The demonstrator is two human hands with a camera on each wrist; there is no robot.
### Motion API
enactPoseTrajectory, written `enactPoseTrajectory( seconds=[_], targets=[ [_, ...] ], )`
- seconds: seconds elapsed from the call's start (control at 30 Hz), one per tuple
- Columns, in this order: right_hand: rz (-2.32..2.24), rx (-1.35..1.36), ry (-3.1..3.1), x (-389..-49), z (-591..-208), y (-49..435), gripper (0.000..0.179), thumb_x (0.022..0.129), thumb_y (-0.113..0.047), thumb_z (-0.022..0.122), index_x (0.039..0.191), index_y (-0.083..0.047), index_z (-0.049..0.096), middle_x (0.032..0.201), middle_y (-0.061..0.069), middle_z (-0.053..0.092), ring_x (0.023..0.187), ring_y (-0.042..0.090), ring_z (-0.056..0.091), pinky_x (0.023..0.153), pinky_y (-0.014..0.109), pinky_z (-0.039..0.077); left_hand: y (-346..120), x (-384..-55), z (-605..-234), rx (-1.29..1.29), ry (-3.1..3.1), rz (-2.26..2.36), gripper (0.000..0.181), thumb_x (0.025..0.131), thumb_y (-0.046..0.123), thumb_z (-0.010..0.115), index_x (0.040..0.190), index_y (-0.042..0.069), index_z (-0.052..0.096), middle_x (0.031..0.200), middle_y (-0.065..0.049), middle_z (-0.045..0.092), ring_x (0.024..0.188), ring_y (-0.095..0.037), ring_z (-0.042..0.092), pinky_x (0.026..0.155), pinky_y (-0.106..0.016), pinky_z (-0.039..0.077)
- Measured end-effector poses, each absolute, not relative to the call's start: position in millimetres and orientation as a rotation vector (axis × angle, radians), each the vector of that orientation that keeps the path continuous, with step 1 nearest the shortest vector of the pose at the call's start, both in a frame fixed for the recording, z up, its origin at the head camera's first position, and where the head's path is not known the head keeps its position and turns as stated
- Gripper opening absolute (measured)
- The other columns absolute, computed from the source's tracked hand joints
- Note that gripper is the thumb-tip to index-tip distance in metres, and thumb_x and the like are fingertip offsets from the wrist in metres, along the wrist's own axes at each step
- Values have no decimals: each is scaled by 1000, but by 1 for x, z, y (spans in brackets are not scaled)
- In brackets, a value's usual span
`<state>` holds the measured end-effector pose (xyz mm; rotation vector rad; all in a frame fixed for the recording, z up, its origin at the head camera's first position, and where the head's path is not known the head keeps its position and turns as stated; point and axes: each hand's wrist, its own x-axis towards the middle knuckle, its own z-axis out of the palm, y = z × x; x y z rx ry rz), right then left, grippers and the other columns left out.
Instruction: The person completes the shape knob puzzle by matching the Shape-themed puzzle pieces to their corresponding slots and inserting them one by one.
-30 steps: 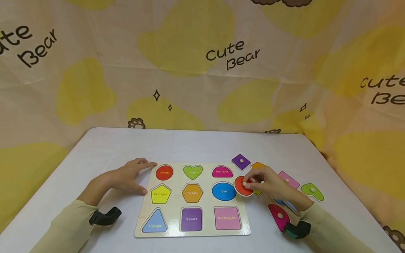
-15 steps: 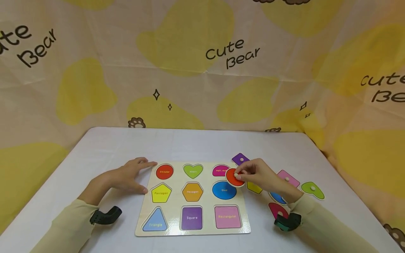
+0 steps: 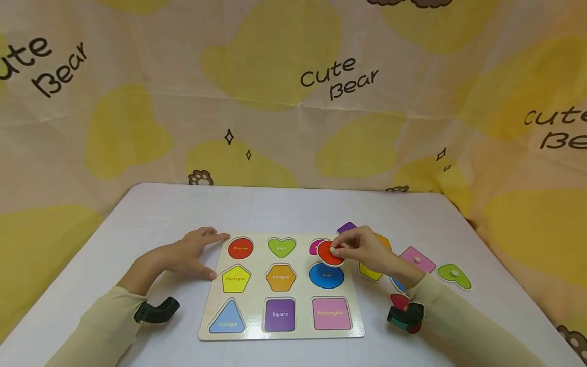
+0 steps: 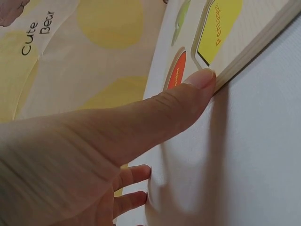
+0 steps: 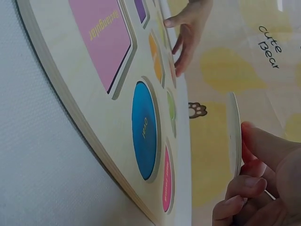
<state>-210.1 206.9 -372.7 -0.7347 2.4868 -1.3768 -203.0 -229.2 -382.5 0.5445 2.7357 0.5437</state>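
Observation:
A wooden shape puzzle board with labelled coloured recesses lies on the white table. My right hand pinches the small knob of a red circle puzzle piece, held above the board and partly covering the half round recess. In the right wrist view the circle piece appears edge-on, raised off the board. My left hand touches the board's left edge with fingers extended; the left wrist view shows the thumb on the edge near the pentagon recess. The circular recess is at the board's far left corner.
Right of the board lie loose knobbed pieces: a pink rectangle, a green heart, a purple square, a yellow piece, an orange piece. The right forearm partly hides blue and magenta pieces. A patterned cloth hangs behind.
My right hand has carried the red circle piece leftward and slightly away from me, from beside the board to over its right part. The left hand stays at the board's left edge.

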Motion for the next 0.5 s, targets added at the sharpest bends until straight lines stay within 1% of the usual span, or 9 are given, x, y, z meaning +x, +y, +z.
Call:
enactPoseTrajectory(
  seconds=[0.1,0.2,0.27,0.4,0.5],
  targets=[
    [-1378,-726,2475,-212,-375,203,15,93,-11,73,102,0,76,89,12,68,76,12,57,62,15,48,-229,-204,-383,549,2735,544,96,71,43,89,152,17,46,155,-31,35,142,-55,30,108,-75,36],
    [-1378,-717,2469,-214,-376,197,14,92,-12,73,101,-1,76,87,9,64,78,16,55,62,16,46,-228,-204,-382,549,2733,544,96,71,43,89,152,17,46,155,-31,34,142,-56,30,107,-76,36],
    [-1384,-706,2466,-216,-378,193,14,92,-12,74,101,-1,77,86,8,64,80,17,54,61,16,45,-228,-204,-381,546,2733,545,96,71,43,89,152,17,46,155,-31,34,142,-56,30,107,-76,36],
    [-1398,-705,2464,-218,-381,185,15,91,-13,75,101,-1,78,92,12,70,82,19,56,64,15,49,-228,-202,-380,547,2744,530,96,70,42,89,152,16,46,155,-32,35,141,-57,32,106,-75,38],
    [-1398,-693,2466,-218,-383,179,15,91,-13,75,101,-2,78,98,15,72,84,20,58,65,16,52,-228,-201,-380,552,2748,523,96,70,42,90,151,15,46,154,-33,36,140,-57,33,105,-75,39]
  ],
)
